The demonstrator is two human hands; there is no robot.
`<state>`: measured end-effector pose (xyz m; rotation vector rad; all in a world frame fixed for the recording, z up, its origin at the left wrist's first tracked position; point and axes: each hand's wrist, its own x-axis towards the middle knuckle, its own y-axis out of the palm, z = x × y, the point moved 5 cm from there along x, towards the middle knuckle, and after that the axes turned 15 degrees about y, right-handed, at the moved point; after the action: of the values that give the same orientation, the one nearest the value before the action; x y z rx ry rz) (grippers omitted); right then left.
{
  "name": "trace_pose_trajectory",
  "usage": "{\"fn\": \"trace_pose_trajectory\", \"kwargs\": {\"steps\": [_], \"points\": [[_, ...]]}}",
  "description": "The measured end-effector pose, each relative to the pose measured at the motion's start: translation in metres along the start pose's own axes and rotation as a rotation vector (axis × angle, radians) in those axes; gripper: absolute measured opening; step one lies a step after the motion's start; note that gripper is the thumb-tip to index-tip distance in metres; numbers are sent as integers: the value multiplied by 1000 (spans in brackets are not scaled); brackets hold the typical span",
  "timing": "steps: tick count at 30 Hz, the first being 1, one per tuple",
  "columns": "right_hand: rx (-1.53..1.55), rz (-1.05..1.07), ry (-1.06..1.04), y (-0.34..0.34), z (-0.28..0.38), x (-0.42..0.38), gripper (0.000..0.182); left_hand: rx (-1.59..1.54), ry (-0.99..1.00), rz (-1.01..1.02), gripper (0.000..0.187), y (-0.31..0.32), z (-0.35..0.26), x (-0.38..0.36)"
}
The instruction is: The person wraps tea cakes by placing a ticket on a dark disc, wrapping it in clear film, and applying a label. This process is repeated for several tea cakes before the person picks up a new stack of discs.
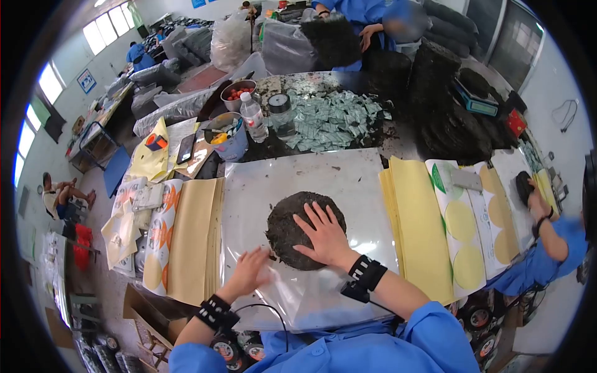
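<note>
A round, dark, rough-edged disc (287, 232) lies flat on a clear plastic sheet (367, 193) in front of me. My right hand (324, 238) rests palm down on the disc's right part with its fingers spread. Just left of the disc, low over the sheet, is my left hand (250, 271); it is slightly blurred, and its fingertips are near a small dark scrap at the disc's lower left edge. Both wrists wear black bands with cables.
Yellow paper stacks (416, 217) and brown paper (196, 242) flank the sheet. Behind stand a bucket of tools (230, 148), a bottle (253, 118), a jar (282, 118) and many green packets (336, 118). Co-workers are at the far side and right, one holding a dark object (524, 186).
</note>
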<state>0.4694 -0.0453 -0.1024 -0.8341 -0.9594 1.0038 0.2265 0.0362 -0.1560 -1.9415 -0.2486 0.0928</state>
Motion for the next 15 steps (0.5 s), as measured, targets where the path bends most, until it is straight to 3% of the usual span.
{"fn": "trace_pose_trajectory", "kwargs": {"steps": [1,2,4,5,7,8,11,12,15], "points": [[-17,3,4,1,0,0,74,-3,175,46,72,-24,-24,-12],[-11,2,15,3,0,-1,74,-4,180,58,72,-38,-28,-23],[-19,-3,4,4,-1,0,74,62,120,425,52,-39,-27,-46],[-27,-4,0,4,0,0,75,56,111,419,52,-42,-27,-54],[-34,-1,-9,2,1,2,75,325,314,349,25,-53,-33,-64],[-36,2,-1,2,1,0,75,319,305,347,25,-58,-34,-76],[-40,2,-5,5,0,2,75,449,133,788,6,-50,-26,-129],[-44,5,-4,4,1,3,75,432,111,798,6,-52,-27,-134],[-62,-5,-20,3,3,3,73,-93,268,187,16,-70,-48,-108]]}}
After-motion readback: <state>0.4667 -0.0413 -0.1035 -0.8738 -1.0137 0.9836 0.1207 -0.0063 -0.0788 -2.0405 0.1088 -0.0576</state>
